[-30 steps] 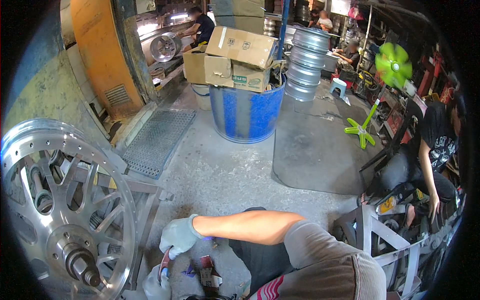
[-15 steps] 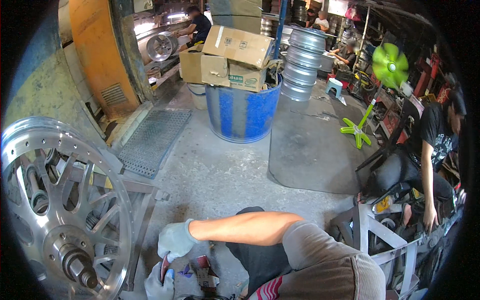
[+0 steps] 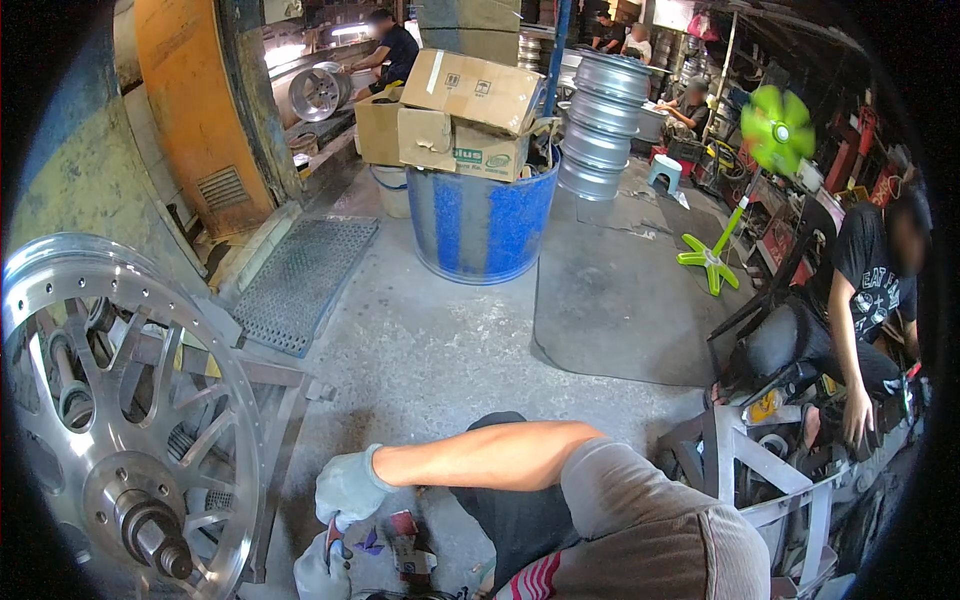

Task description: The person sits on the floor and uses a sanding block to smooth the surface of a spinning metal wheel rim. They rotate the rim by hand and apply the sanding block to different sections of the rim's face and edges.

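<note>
My right hand [image 3: 350,488], in a light grey-blue work glove, reaches leftward across the lower middle, its bare forearm [image 3: 480,455] coming from a grey sleeve. Just below it is my left hand [image 3: 318,572], also gloved, near the lower edge. Between them is a small slim reddish object [image 3: 334,530]. Both hands appear closed on it; gloves and blur hide what kind it is. Beside them on the floor lie a small torn red-and-white carton [image 3: 408,548] and a purple scrap [image 3: 371,543]. A large silver multi-spoke wheel rim [image 3: 130,420] stands upright at the left on a thick threaded shaft [image 3: 160,545].
Ahead stands a blue drum [image 3: 480,228] with cardboard boxes [image 3: 470,95] on top. Stacked rims [image 3: 602,125], a dark mat [image 3: 630,300] and a green fan [image 3: 777,135] are farther right. A co-worker [image 3: 870,290] sits at right beside a metal frame [image 3: 765,470]. A perforated plate [image 3: 300,280] lies left.
My hands have shifted slightly, still together around the reddish object. The co-worker at right has raised the upper body, and that person's lowered hand has moved up a little.
</note>
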`<state>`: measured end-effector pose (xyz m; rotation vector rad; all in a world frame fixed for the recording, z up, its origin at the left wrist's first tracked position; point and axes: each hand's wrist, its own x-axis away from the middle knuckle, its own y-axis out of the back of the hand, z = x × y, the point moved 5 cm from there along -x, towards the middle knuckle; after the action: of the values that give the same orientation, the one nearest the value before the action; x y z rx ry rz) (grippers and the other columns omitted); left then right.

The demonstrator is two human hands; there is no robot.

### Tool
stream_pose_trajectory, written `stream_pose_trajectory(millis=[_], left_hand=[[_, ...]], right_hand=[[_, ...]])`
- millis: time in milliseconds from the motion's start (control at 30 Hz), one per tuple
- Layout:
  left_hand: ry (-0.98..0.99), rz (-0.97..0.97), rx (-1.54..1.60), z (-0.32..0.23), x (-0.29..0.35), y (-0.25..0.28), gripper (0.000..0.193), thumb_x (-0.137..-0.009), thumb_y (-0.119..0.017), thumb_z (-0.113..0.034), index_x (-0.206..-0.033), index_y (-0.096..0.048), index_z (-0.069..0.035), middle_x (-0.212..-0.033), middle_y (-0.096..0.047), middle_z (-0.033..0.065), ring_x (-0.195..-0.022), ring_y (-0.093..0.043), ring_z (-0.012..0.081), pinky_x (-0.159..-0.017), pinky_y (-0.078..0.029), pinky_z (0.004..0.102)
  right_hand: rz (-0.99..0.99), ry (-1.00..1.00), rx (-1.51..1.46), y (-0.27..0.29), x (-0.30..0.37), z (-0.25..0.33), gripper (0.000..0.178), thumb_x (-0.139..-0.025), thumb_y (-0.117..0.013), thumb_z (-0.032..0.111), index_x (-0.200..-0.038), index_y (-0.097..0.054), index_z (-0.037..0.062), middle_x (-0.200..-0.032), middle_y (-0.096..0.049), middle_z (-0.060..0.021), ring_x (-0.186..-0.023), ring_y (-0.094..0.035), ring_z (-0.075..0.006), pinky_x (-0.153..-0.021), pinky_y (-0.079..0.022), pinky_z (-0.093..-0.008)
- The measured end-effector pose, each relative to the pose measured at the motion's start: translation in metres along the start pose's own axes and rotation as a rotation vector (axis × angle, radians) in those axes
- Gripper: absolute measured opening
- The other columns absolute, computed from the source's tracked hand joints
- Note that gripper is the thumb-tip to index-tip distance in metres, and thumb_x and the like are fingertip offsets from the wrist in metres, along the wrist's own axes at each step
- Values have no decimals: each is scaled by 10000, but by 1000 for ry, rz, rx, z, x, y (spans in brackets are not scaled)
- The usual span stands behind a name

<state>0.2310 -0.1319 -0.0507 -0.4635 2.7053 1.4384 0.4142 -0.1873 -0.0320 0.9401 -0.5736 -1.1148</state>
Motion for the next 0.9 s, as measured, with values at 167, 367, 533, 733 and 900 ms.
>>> stream_pose_trajectory(millis=[167, 367, 533, 733, 900], left_hand=[[5, 7, -27, 3, 2, -2, 283, -1127, -541, -193, -1268, -702, -7, -889, -731, 181, -770, -705, 342, -719, -557, 458], [-13, -22, -36, -3, 0, 0, 276, -1123, -547, -195, -1245, -709, -8, -897, -729, 185, -791, -707, 362, -740, -558, 474], [31, -56, 111, -28, -9, 12, 278, -1123, -546, -193, -1252, -709, -8, -955, -735, 210, -842, -711, 392, -762, -559, 488], [17, -15, -19, -15, -7, 7, 289, -1127, -531, -184, -1265, -703, 2, -1029, -745, 235, -894, -720, 414, -775, -565, 491], [24, 18, -15, -9, -4, 5, 293, -1129, -524, -180, -1276, -698, 3, -1077, -746, 237, -918, -722, 416, -788, -571, 491]], right_hand=[[10, -3, -2, -2, 0, -2, 314, -927, -694, 388, -966, -798, 94, -914, -765, -195, -914, -719, -444, -808, -546, -567], [5, -15, -13, 1, -1, 1, 291, -925, -705, 370, -989, -799, 101, -925, -766, -192, -928, -716, -441, -813, -544, -562], [-4, -9, -19, 1, -1, 0, 285, -928, -707, 364, -988, -794, 100, -930, -768, -187, -928, -716, -438, -815, -543, -561], [-12, -10, -11, 0, -1, -1, 302, -929, -700, 376, -972, -790, 92, -921, -765, -189, -923, -716, -440, -816, -547, -562], [-14, -20, 5, -3, -2, -3, 328, -928, -698, 397, -961, -789, 84, -918, -764, -192, -920, -717, -443, -816, -551, -563]])
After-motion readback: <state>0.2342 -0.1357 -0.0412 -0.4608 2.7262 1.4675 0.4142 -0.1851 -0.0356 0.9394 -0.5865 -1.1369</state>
